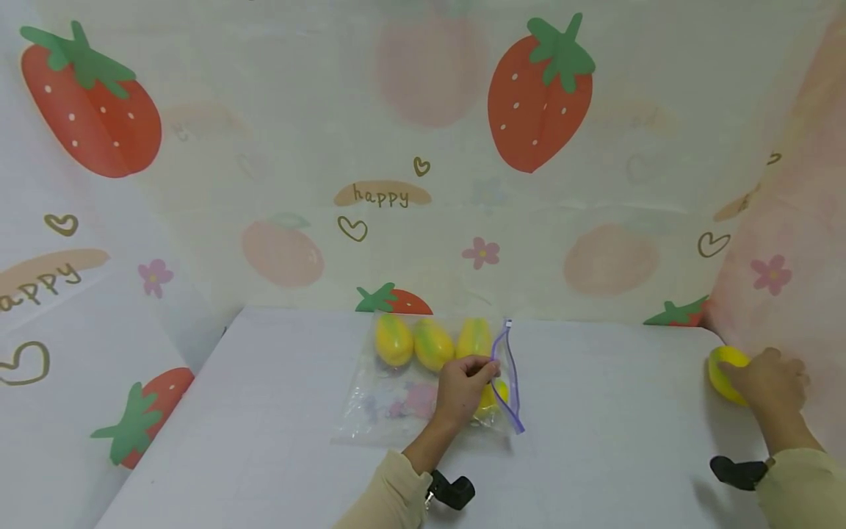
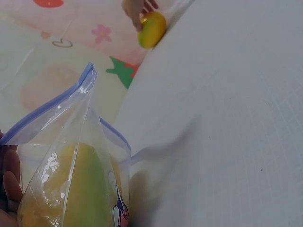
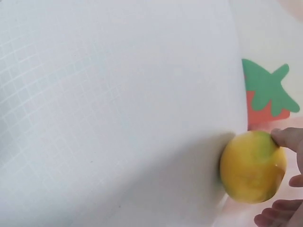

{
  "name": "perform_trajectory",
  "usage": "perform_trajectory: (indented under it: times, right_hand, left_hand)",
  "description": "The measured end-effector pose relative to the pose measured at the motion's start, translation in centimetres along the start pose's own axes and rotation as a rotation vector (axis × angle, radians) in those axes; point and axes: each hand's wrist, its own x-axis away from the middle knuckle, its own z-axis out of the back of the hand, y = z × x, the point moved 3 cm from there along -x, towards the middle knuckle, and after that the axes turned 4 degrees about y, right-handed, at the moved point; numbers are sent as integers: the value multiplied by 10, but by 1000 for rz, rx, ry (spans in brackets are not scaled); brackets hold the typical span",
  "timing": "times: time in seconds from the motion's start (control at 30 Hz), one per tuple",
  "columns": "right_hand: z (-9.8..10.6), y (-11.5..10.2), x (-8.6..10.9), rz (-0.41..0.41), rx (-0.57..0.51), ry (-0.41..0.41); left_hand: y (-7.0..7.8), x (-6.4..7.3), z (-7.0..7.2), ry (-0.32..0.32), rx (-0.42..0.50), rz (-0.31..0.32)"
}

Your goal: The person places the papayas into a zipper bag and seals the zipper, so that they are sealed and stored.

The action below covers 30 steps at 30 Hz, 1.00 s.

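My left hand (image 1: 456,393) pinches the purple zip edge of a clear zip bag (image 1: 360,411) lying on the white table. Several yellow-green toy mangoes (image 1: 394,340) are inside, three in a row along the far side and another partly hidden by that hand. The bag's mouth faces right and gapes, its purple zip strip (image 2: 45,109) parted in the left wrist view. Far to the right, my right hand (image 1: 773,382) reaches over a loose mango (image 3: 253,168) at the table's edge. The thumb touches its top, while the other fingers stay spread beside it.
The white table (image 1: 595,441) stretches between the bag and the loose mango. A printed cloth with strawberries (image 1: 542,95) hangs behind, and a pink cloth side (image 1: 793,294) rises at the right edge. Black wrist devices (image 1: 452,490) sit by both sleeves.
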Motion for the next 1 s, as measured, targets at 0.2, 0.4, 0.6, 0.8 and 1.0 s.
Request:
perform_trajectory:
  times: [0.2,0.4,0.6,0.8,1.0]
  right_hand:
    - [-5,0,2,-36,-51,-27]
    - [-8,3,1,19,-95,-57]
    - [-11,5,1,35,-107,-61]
    - [-10,11,4,48,-158,-64]
    - [-9,15,2,59,-182,-85]
  left_hand:
    - [0,0,0,-2,-8,2]
    - [-1,-1,0,-2,-16,7]
    - [-3,-1,0,-6,-22,9]
    - [-2,-1,1,-6,-17,14]
    - [0,-1,2,-1,-16,4]
